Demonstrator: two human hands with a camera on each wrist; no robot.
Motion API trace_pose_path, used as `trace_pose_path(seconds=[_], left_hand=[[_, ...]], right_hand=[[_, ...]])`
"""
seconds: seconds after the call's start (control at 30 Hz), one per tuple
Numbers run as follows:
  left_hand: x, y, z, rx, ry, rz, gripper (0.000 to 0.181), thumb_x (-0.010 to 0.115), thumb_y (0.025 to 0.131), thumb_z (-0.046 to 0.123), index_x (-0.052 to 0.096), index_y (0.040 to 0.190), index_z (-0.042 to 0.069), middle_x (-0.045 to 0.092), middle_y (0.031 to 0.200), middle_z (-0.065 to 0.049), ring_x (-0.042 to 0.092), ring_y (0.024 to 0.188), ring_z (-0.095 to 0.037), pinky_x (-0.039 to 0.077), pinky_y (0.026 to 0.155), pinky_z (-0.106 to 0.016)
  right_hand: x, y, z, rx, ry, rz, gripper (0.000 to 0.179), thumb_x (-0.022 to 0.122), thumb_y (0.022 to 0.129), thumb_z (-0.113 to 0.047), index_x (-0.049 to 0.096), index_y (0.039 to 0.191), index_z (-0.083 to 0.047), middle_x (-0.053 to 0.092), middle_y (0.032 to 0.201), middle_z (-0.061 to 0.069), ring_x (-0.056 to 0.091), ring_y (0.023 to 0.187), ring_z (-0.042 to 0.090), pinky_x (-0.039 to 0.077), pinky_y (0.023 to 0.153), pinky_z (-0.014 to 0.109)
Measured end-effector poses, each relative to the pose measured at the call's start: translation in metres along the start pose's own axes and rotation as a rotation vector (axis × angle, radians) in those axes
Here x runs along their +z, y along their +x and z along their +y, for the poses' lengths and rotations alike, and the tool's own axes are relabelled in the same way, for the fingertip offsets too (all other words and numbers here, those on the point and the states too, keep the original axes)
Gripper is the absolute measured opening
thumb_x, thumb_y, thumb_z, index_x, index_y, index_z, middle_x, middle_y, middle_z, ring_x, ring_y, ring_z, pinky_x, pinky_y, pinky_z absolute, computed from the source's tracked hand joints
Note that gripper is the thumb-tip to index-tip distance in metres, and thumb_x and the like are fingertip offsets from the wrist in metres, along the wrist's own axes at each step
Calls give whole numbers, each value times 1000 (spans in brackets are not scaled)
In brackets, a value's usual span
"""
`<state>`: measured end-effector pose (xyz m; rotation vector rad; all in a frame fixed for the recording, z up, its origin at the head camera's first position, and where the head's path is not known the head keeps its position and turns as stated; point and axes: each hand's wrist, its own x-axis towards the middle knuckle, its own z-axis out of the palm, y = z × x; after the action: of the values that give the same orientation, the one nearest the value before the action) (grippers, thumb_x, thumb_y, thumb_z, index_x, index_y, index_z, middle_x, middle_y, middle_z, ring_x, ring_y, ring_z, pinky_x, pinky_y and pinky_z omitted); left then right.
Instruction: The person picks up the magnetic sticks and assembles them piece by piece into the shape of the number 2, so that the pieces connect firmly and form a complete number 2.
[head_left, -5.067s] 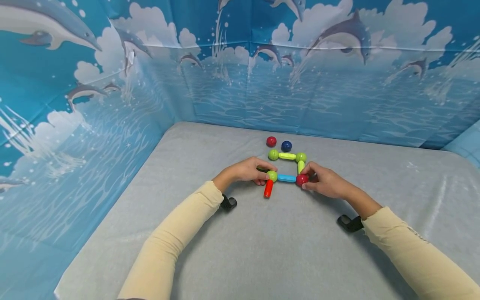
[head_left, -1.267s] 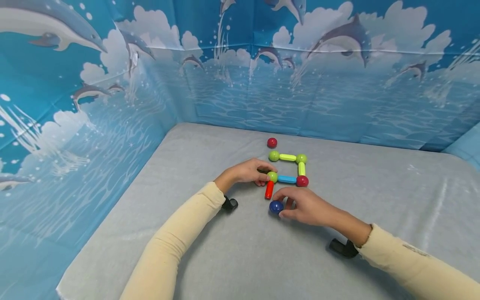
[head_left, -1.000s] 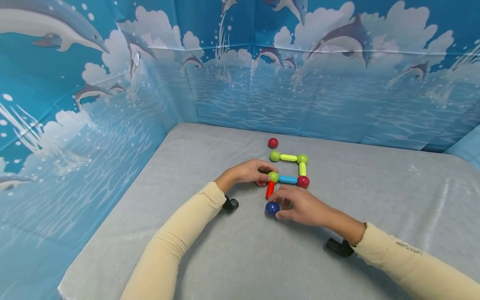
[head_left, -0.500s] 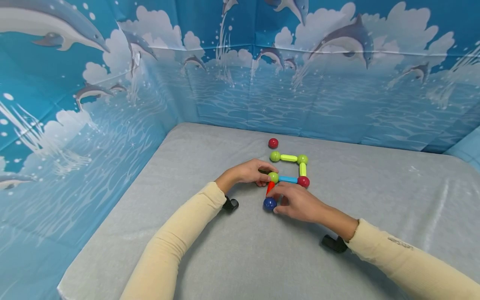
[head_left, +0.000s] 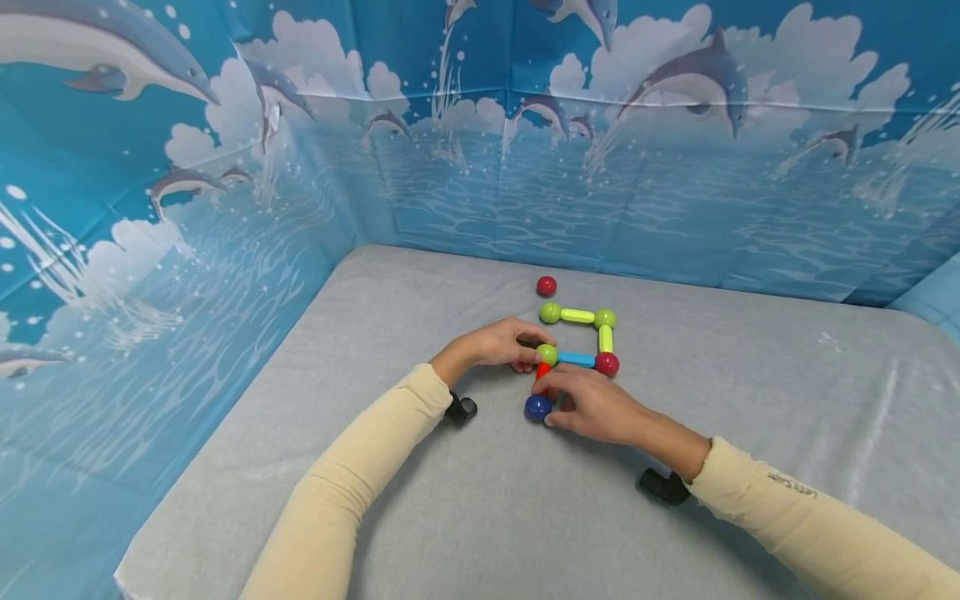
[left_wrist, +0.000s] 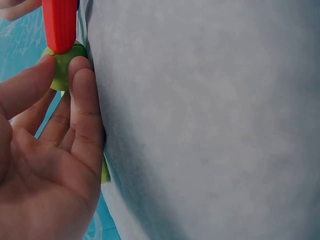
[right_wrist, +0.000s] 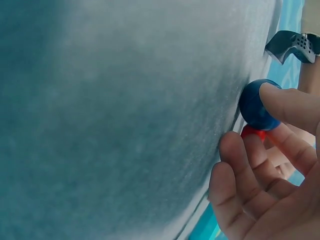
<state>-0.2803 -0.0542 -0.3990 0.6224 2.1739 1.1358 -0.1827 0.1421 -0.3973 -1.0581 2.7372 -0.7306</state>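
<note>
My left hand (head_left: 501, 342) pinches a green ball (head_left: 547, 355) between thumb and fingers; the left wrist view shows the red rod (left_wrist: 60, 25) meeting that ball (left_wrist: 62, 67). My right hand (head_left: 592, 404) holds a dark blue ball (head_left: 537, 407) at the near end of the red rod (head_left: 542, 372), whose lower part the fingers partly cover. In the right wrist view the thumb presses the blue ball (right_wrist: 257, 105), with a bit of red right behind it. A blue rod (head_left: 576, 359) runs from the held green ball to a dark red ball (head_left: 607, 364).
From the dark red ball a yellow-green rod (head_left: 605, 338) leads to a green ball (head_left: 604, 318), then another yellow-green rod (head_left: 577, 316) to a further green ball (head_left: 551, 312). A loose red ball (head_left: 547, 286) lies beyond on the grey cloth (head_left: 450, 517). Dolphin-print curtains (head_left: 600, 192) stand behind.
My right hand let go of the dark red ball, fetched the blue ball from the back and brought it left to the red rod's near end. My left hand stays on the green ball.
</note>
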Motion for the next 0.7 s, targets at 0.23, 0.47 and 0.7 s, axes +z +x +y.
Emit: trace_pose_path(seconds=[0.23,0.47,0.7], left_hand=[[0,0,1,-6,5,0,38,57,100,11,59,138,11,67,106,-6,61,78,-10,53,69,-21],[1,0,1,-5,2,3,38,57,100,11,59,138,10,66,103,-4,61,77,-11,53,68,-21],[2,0,2,-11,6,13,39,57,100,10,58,139,11,68,113,-11,61,76,-12,53,68,-21]], right_hand=[[1,-1,1,11,17,-6,33,79,83,-16,67,113,-16,64,101,-1,56,81,11,49,70,20],[-2,-6,5,11,53,-20,41,77,85,-14,64,123,-14,64,105,2,59,82,10,54,74,26],[-22,-19,18,62,51,31,45,74,86,-8,62,129,-12,64,108,9,62,84,12,54,72,26]])
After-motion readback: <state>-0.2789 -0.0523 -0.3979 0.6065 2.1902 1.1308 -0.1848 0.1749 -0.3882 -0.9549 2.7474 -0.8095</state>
